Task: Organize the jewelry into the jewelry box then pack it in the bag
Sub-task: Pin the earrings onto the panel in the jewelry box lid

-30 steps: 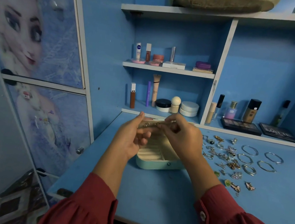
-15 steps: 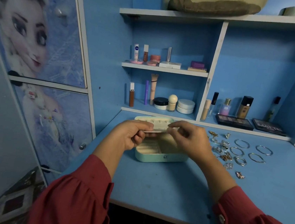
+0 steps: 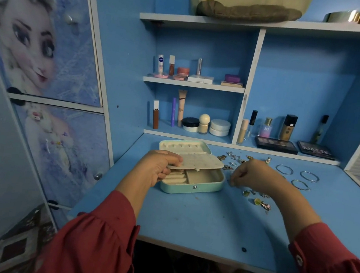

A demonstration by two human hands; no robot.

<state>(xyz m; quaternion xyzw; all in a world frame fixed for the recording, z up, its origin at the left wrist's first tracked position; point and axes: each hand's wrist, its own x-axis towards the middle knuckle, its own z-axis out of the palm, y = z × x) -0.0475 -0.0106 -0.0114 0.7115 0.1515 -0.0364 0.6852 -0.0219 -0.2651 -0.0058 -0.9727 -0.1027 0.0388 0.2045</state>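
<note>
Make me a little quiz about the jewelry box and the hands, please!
1. True or false: the jewelry box is closed.
2. Which hand holds the inner panel of the box?
A. left hand
B. right hand
C. neither
3. Fill in: the bangles lie on the desk to the ____ of the box.

Key
1. False: its lid is up and the compartments show.
2. A. The left hand grips the panel; the right hand is over the small jewelry beside the box.
3. right
</note>
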